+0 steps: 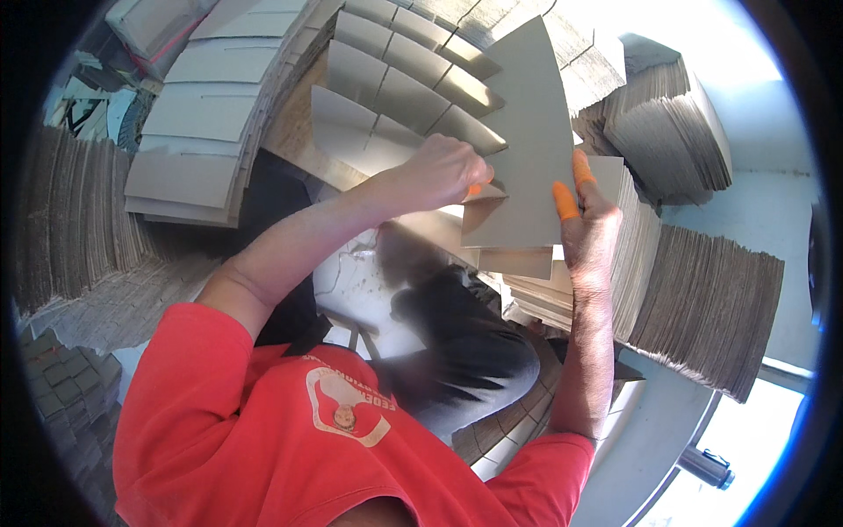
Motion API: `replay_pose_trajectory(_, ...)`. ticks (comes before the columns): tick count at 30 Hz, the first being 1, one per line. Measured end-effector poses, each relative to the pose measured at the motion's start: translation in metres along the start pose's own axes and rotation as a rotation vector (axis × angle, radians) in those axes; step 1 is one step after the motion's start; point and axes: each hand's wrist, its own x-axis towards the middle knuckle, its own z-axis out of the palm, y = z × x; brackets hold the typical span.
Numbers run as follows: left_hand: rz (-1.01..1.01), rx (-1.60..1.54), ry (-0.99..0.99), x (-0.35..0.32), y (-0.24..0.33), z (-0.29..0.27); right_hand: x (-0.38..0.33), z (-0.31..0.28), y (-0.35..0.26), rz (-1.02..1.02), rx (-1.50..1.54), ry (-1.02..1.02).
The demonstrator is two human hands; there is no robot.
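Observation:
A long grey cardboard sheet (531, 132) stands tilted over the work surface, with several slotted cardboard strips (351, 119) meeting its left edge crosswise. My right hand (587, 215), with orange finger covers, grips the sheet's right edge between thumb and fingers. My left hand (443, 174) is closed at the sheet's left side, where the nearest strip meets it. An orange cover shows on one of its fingers. The left fingertips are partly hidden, but they appear pinched on the end of a cardboard strip (483, 211).
Stacked slotted cardboard pieces (206, 114) lie to the left. On the right are tall stacks of cardboard strips (707, 307) and another bundle (672, 132). More piles (79, 215) stand at the far left. My legs (465, 342) are below the work surface.

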Motion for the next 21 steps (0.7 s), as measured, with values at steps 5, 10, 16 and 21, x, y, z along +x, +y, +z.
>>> replay_pose_trajectory(5, -0.024, -0.017, -0.016, 0.002, -0.001, 0.001, 0.015, -0.013, -0.013, 0.120, 0.222, -0.275)
replay_pose_trajectory(10, 0.000, -0.031, -0.015, 0.003, 0.004, 0.003, -0.014, 0.037, 0.011, 0.023, 0.002, -0.502)
replay_pose_trajectory(16, 0.031, 0.013, -0.027, -0.009, 0.000, -0.004, -0.025, 0.017, 0.012, -0.086, -0.207, -0.100)
replay_pose_trajectory(21, 0.124, -0.006, 0.213, -0.019, 0.010, -0.020, -0.069, -0.023, 0.114, 0.383, -0.761, 0.197)
